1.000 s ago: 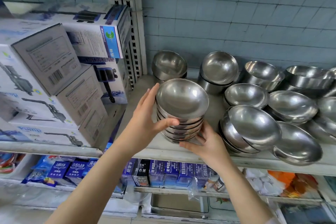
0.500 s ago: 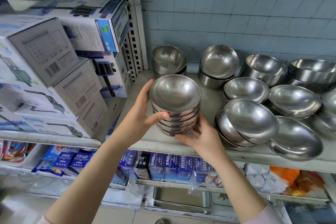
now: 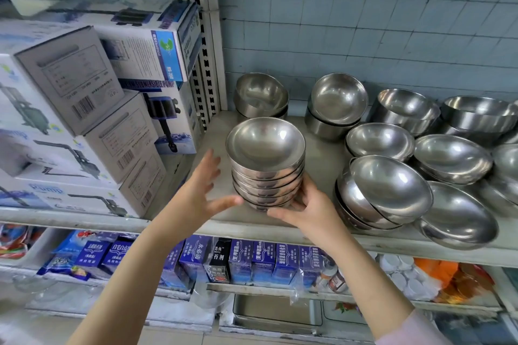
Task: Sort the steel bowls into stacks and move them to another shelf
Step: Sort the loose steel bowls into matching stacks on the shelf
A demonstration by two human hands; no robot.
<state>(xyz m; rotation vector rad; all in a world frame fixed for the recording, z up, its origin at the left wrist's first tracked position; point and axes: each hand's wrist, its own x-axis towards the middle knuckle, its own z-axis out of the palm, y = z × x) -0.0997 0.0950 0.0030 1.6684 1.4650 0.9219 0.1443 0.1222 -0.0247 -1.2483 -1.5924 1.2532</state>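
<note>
A stack of several nested steel bowls stands at the front left of the grey shelf. My right hand cups the stack's lower right side, fingers under the bottom bowls. On the stack's left, my left hand is spread open; its thumb tip reaches the lowest bowls and its fingers are off the metal. More steel bowls lie loose and tilted to the right, and small stacks stand at the back.
White pump boxes are piled on the neighbouring shelf to the left, past a perforated upright post. Blue product boxes line the shelf below. A tiled wall closes the back.
My left hand has let go of the stack's left side and its fingers have spread away. The stack sits a little further left and lower on the shelf. My right hand stays on it.
</note>
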